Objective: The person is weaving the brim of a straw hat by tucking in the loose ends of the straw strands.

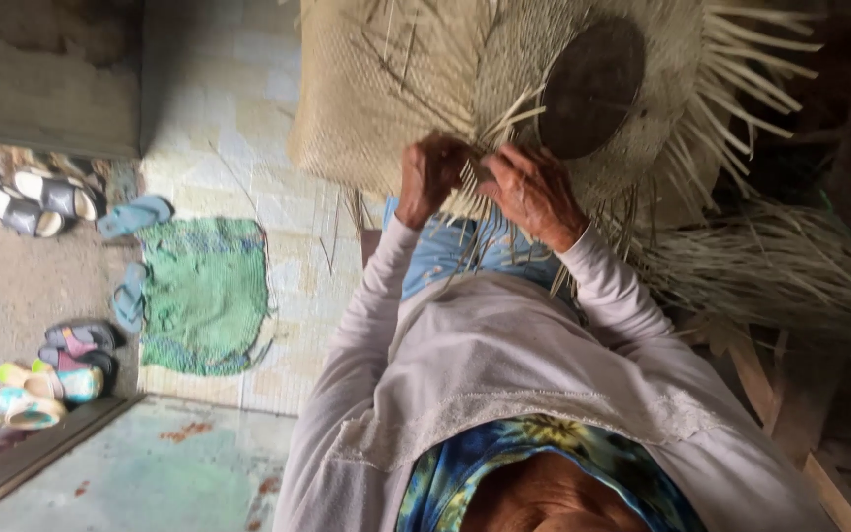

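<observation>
Your left hand (432,175) and right hand (534,194) meet at the lower edge of the woven mat (396,89), a pale, half-plaited sheet of dried strips that fills the top middle of the view and rests over your lap. Your left fingers are curled shut around a small bunch of loose strips (504,116) at the mat's unfinished edge; your right fingers are bent and pinch the strips just beside it, so both hands touch the weave and nearly touch each other. More free ends fan out from the mat's far side toward the right. A dark round disc (591,87) lies on the mat just above your right hand, apart from your fingers. To the right, near your right forearm, a heap of loose strips (770,266) lies on a wooden frame (770,384). Your sleeves (366,325) are pale, and blue cloth (445,251) shows under the mat, between your forearms. On the left, well apart from your hands, a green rug (207,294) lies on the tiled floor (219,108), with several sandals (41,202) scattered beyond it, near the doorway.
</observation>
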